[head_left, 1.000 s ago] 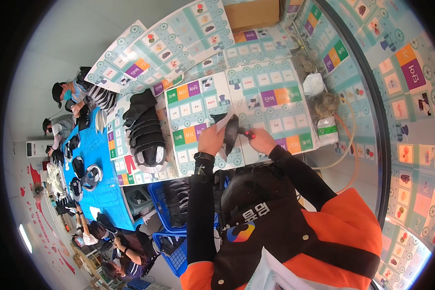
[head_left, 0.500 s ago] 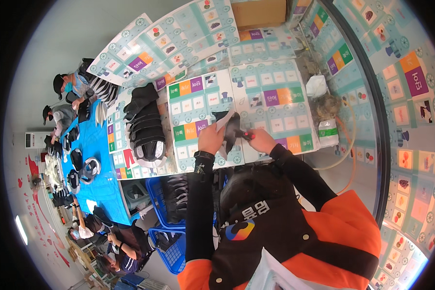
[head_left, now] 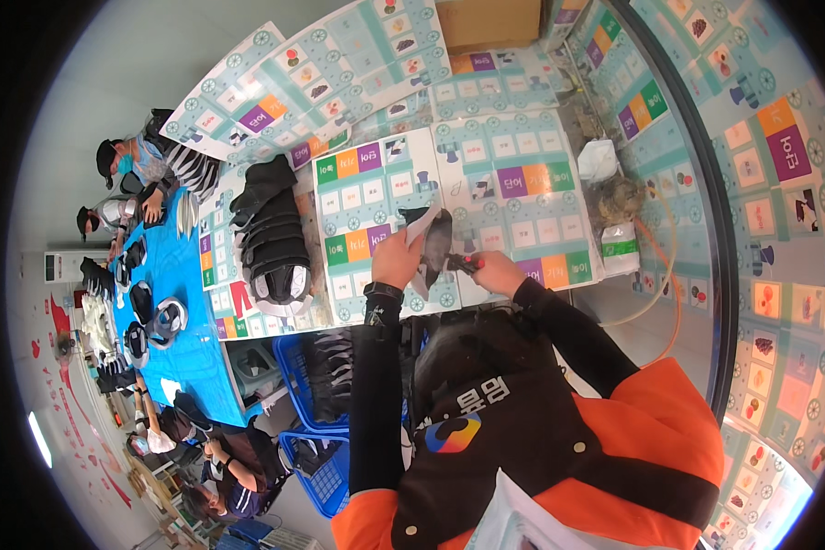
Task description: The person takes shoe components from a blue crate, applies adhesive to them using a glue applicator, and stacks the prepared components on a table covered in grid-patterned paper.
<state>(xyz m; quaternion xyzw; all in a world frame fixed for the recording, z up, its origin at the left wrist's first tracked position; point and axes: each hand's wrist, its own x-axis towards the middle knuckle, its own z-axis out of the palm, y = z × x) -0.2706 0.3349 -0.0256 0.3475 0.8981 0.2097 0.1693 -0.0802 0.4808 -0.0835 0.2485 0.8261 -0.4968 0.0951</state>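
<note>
Black-and-grey piece (head_left: pixel 438 240) is located over the patterned tabletop (head_left: pixel 532 222), held in a closed pinch by the left hand (head_left: pixel 397 262). I observe the right hand (head_left: pixel 500 273) curled around a red-and-black tool (head_left: pixel 467 263), its tip just beside the piece; contact I cannot confirm. Overlapping dark pieces (head_left: pixel 277 240) lie in a row to the left on that tabletop.

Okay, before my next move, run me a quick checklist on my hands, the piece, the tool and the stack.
1. Left hand holding the black-and-grey piece: ok.
2. Right hand gripping the red-and-black tool: ok.
3. Tool's tip touching the piece: cannot tell, too small.
4. Stack of dark pieces apart from both hands: ok, off to their left.
5. A hand free: not ok, both occupied.
</note>
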